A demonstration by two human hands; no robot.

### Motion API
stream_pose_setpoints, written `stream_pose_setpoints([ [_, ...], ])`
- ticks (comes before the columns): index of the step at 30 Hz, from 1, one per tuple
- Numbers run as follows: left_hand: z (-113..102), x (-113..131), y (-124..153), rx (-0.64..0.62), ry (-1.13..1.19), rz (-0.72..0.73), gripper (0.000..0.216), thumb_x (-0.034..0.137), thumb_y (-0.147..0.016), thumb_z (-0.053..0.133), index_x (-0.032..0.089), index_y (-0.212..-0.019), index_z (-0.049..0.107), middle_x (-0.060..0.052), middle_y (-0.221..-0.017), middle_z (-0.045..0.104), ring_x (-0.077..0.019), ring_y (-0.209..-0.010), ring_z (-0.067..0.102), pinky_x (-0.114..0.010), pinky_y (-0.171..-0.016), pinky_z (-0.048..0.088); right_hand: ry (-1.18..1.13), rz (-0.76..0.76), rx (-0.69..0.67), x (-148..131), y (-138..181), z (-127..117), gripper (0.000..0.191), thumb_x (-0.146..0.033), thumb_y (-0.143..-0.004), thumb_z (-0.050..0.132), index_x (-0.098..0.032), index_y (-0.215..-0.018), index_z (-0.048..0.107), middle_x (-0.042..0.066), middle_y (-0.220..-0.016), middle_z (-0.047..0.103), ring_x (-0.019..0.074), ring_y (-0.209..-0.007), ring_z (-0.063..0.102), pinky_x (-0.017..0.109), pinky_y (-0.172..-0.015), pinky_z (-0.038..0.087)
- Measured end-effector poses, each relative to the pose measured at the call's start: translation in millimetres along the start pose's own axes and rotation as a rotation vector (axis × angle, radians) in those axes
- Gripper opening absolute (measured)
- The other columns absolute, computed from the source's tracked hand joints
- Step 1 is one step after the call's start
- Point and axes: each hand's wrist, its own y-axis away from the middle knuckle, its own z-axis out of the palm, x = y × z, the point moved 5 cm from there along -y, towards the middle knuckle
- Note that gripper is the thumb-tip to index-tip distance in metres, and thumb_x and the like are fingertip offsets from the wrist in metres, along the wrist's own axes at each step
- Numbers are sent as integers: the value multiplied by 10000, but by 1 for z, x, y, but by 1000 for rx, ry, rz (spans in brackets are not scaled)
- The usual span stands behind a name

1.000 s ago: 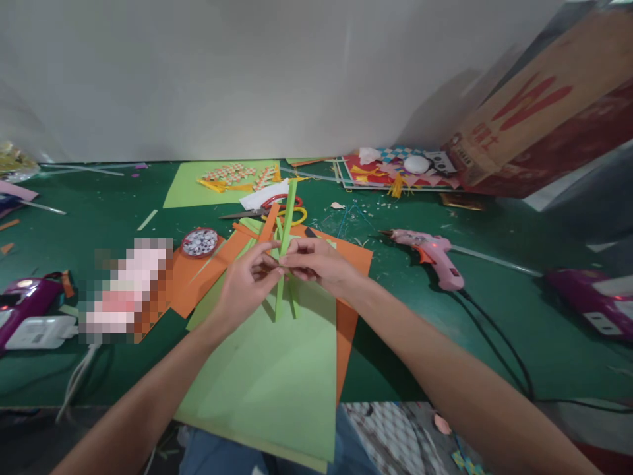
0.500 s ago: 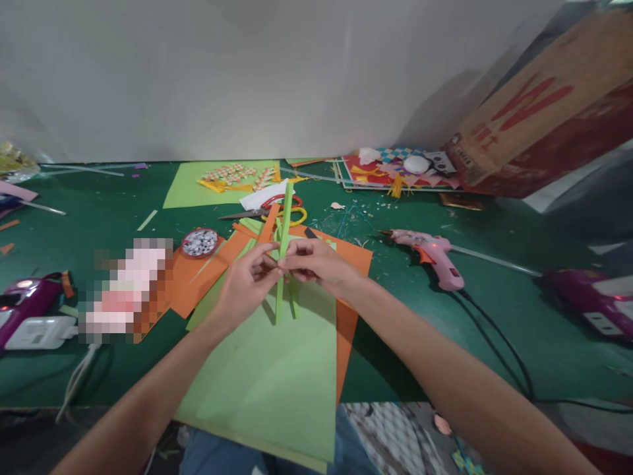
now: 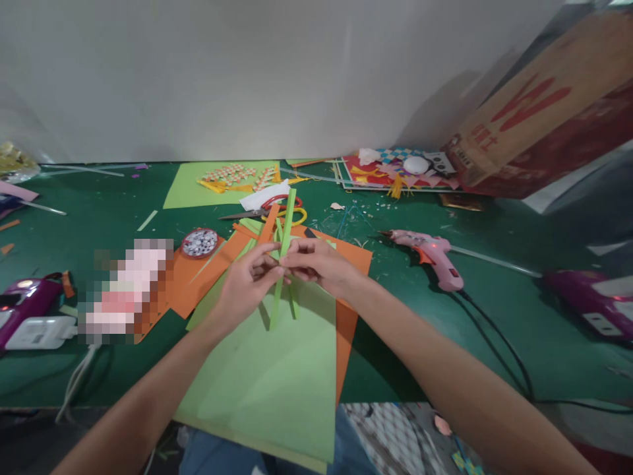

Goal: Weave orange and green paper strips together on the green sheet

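Observation:
Between the fingertips of both hands stands a long light-green paper strip (image 3: 289, 218), slanted with its top to the right. My left hand (image 3: 252, 274) is closed on it from the left, thumb and fingers pinching. From the right, my right hand (image 3: 316, 264) pinches the same strip at about mid-length. The fingers hide where they meet it. Another green strip (image 3: 294, 303) hangs down below the hands; whether it is held I cannot tell. Under the hands lies a stack of green paper sheets (image 3: 262, 369), with orange sheets (image 3: 353, 264) beneath.
Scissors with red and yellow handles (image 3: 247, 214) lie just beyond the hands, near a round box of googly eyes (image 3: 200, 243). A pink hot glue gun (image 3: 435, 251) rests at the right, its cord running to the table edge. A paper bag (image 3: 534, 112) stands back right.
The green strip has tilted a little further, its top moving right and its lower end left. Both hands stay almost in the same place.

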Motion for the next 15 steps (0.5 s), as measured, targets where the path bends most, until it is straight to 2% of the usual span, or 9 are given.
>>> stream_pose_setpoints([
  [6,4,6,2,-39,2,-16,318,237,-786,612,161,-1088,546,11,-682,629,-150,-654,652,-280,-670,521,-31,-23,57,-3,0,-7,252,-255,-581,746,-176,-538,511,-74,-413,433,39,-381,343,229,-403,173],
  [15,2,0,0,-16,51,-22,335,227,-802,584,146,-1121,524,5,-742,640,-142,-706,661,-272,-707,515,-22,15,26,2,-1,1,310,-306,-550,784,-174,-541,504,-48,-439,507,47,-394,396,222,-396,178],
])
